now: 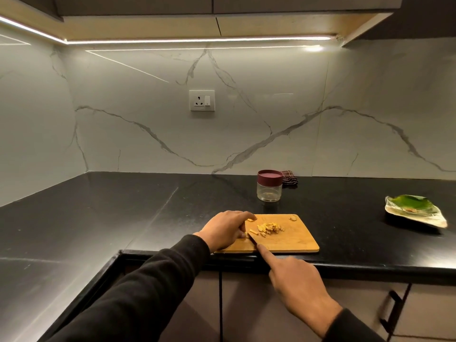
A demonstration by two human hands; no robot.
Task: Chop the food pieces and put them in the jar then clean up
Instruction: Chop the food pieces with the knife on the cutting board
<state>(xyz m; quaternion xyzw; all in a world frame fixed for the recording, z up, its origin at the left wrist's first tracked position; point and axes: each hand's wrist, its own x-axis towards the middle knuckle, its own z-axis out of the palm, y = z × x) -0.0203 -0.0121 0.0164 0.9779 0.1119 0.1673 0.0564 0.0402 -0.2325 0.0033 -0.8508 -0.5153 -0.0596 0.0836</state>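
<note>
Home kitchen. Evidence: L-shaped black stone bench (123, 208) with cupboard doors and a bar handle (392, 314) beneath; white marble-veined backsplash (271, 119) carrying a wall socket with switch (202, 100); overhead cabinets with an LED strip (197, 40) under them. On the bench: wooden chopping board (291, 240), maroon-lidded clear jar (269, 185), checked cloth (290, 178), leaf plate (414, 213).

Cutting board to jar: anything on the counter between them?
Head view: nothing; bare black counter separates the cutting board from the lidded jar.
</note>
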